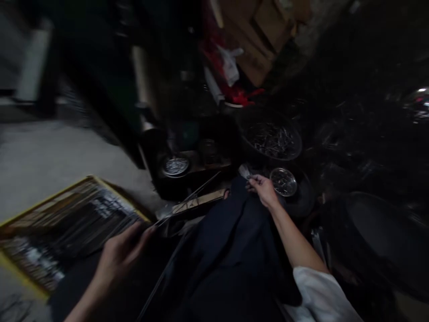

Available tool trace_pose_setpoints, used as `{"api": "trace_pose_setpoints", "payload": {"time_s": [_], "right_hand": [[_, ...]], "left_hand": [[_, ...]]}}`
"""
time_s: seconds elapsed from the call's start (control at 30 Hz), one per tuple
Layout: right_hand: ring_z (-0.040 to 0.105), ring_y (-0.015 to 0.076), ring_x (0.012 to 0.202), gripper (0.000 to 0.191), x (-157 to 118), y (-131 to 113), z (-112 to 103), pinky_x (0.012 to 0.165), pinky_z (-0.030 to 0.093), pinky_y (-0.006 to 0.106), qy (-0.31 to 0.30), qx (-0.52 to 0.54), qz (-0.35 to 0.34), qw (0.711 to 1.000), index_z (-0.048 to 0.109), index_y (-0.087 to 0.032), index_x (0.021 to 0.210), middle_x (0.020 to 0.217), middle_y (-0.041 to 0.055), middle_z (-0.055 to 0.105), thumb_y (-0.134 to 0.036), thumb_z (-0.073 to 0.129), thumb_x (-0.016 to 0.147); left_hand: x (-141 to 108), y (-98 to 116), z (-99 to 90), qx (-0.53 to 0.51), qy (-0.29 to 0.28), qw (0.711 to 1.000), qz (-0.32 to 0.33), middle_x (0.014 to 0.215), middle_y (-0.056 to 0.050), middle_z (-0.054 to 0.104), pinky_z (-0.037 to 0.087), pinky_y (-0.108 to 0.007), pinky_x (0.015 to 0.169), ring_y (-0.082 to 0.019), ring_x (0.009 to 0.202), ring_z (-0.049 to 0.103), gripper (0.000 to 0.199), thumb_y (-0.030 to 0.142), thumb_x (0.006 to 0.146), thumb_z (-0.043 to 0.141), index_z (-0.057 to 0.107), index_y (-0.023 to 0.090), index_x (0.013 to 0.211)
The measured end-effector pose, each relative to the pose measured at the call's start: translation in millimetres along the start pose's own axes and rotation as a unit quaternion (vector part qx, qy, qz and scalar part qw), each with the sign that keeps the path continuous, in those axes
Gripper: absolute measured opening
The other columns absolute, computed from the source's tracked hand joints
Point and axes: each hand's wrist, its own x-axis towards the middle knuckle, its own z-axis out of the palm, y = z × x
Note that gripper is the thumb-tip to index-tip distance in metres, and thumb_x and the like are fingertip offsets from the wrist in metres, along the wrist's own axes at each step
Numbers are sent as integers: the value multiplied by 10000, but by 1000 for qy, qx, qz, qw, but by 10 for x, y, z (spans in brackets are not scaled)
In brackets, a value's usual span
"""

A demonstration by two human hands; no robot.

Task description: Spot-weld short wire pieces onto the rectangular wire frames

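1. Although the light is dim, we can see our right hand (264,190) nearly closed, pinching a small bunch of silvery metal pieces (244,171) between fingers and thumb.
2. Just beyond that hand sits a shallow round dish of small metal pins (283,182), and further out, a larger dark bowl heaped with nails (273,139).
3. Our left hand (122,252) is curled almost shut around thin metal rods (187,201), which run out ahead of it towards the right hand.
4. Touching the left hand's outer side lies a yellow-edged tray (60,201) packed with long, thin dark rods, with a concrete floor (50,170) beyond it.
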Motion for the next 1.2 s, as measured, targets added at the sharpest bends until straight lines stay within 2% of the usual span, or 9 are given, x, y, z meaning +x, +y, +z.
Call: {"api": "trace_pose_setpoints", "payload": {"time_s": [0.1,0.17,0.23,0.33,0.6,0.8,0.97,1.2], "right_hand": [[709,168,607,367,-231,78,826,545,548,237,-63,47,65,995,622,-160,805,714,40,709,-452,805,678],[722,182,611,393,-278,146,1279,530,543,232,-80,87,99,988,600,-158,781,710,54,721,-470,810,667],[734,190,644,384,-253,184,1612,527,540,220,-81,127,125,981,601,-155,789,731,67,734,-451,814,668],[746,194,708,324,-193,152,1900,544,550,209,-77,170,135,973,625,-150,822,768,75,749,-372,817,684],[744,170,698,255,-242,-69,2193,531,562,176,-71,240,121,961,655,-142,799,731,38,737,-288,831,687],[748,169,725,257,-237,-142,2362,535,565,172,-72,248,127,958,606,-158,814,770,52,745,-317,798,753],[745,159,712,251,-218,-183,2460,550,571,175,-77,257,123,956,593,-169,825,758,37,742,-325,784,776],[741,159,704,272,-218,-193,2559,552,569,178,-85,259,99,957,594,-162,832,775,45,738,-342,788,767]], "left_hand": [[-107,-27,-76,-1,30,1000,-2,560,42,536,398,-218,465,-115,485,501,305,423,909,531,635,172,770],[-128,-11,-56,-1,56,998,-10,582,34,564,406,-213,493,-114,500,511,268,383,916,538,651,166,808],[-154,0,-40,-4,71,997,-12,597,28,587,412,-211,511,-112,502,517,258,369,917,546,661,160,818],[-223,-36,-77,-15,91,996,-10,642,14,645,436,-209,552,-119,539,573,255,363,920,541,666,161,828],[-353,-180,-255,-33,122,991,-33,659,14,675,446,-211,557,-127,558,602,242,360,913,555,675,174,814],[-390,-217,-311,-46,144,987,-45,667,21,667,448,-204,562,-123,567,600,224,347,916,558,680,178,835],[-376,-244,-350,-36,162,986,-19,624,26,654,436,-197,522,-112,508,580,229,334,917,555,668,172,801],[-355,-253,-392,-26,176,984,0,648,-10,680,442,-195,524,-126,535,608,238,317,915,552,670,151,792]]}}
